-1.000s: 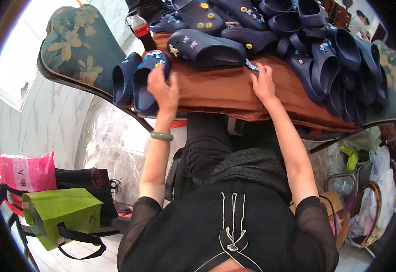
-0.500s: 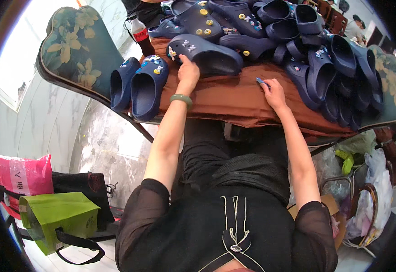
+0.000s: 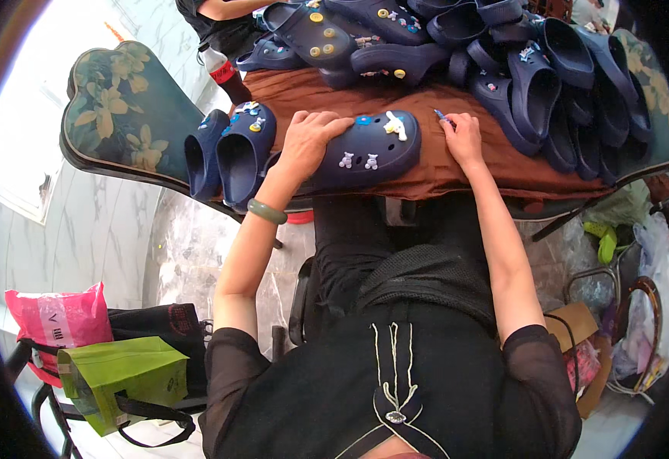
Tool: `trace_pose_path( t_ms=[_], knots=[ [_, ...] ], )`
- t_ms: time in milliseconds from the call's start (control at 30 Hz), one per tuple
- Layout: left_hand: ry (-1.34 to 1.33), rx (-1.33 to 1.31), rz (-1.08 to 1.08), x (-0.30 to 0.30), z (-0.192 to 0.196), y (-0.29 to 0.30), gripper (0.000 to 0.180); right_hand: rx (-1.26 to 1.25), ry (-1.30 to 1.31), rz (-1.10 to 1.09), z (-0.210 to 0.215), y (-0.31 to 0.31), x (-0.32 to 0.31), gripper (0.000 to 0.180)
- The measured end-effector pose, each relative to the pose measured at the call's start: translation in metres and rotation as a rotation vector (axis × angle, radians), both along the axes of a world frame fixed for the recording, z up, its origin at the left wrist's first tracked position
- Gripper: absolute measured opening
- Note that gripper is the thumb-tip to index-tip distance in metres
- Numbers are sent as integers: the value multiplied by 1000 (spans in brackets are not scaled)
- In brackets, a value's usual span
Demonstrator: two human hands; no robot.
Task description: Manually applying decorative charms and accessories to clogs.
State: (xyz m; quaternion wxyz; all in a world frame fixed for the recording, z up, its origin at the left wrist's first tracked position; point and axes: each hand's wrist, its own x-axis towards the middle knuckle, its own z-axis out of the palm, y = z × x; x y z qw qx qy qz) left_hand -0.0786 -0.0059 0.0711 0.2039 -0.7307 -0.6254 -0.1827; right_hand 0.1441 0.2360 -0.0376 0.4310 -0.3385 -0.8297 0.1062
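Observation:
A navy clog (image 3: 384, 149) lies near the front edge of the brown cloth, its toe pointing right. Two pale bear charms, a white figure charm and a blue charm sit on its top. My left hand (image 3: 310, 141), with a green bangle on the wrist, is closed over the clog's heel end. Just right of the toe, my right hand (image 3: 464, 138) rests at the cloth, pinching a small slim blue piece (image 3: 443, 117) whose kind I cannot make out. A pair of decorated navy clogs (image 3: 244, 164) stands beside my left hand.
Many navy clogs (image 3: 537, 88) are heaped along the far side and right of the cloth-covered bench (image 3: 273, 88). A dark drink bottle (image 3: 223, 73) stands at the far left, near another person's arm (image 3: 231, 8). Bags, one green (image 3: 124, 375), sit lower left.
The clog has come nearer and turned, its charmed toe now pointing right. My left hand has gone from its charms to its heel end. My right hand still pinches the blue piece.

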Motion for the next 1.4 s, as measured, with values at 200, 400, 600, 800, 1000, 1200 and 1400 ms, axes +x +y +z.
trace_pose_path(
  t_ms=[200, 400, 600, 800, 1000, 1200, 1400],
  knots=[
    [-212, 350, 73, -13, -28, 10, 30, 167, 168, -31, 6, -2, 0, 25],
    [-1749, -332, 333, -19, -17, 1, 35, -34, 59, 575, 56, -49, -25, 53],
    [-1764, -374, 23, 4, -29, 24, 29, -336, -329, 785, 79, -52, -39, 56],
    [-1775, -227, 4, 45, -40, -13, 28, 178, -102, 540, 68, -70, -46, 27],
    [-1783, -143, -128, 63, -47, -29, 30, -416, 64, 481, 62, -36, -66, 29],
    [-1912, -189, -225, 62, -42, -24, 34, 59, -137, 307, 66, -4, -68, 48],
    [-1999, -124, -322, 57, -50, -33, 41, -20, -679, 1008, 120, -88, -57, 57]
  ],
)
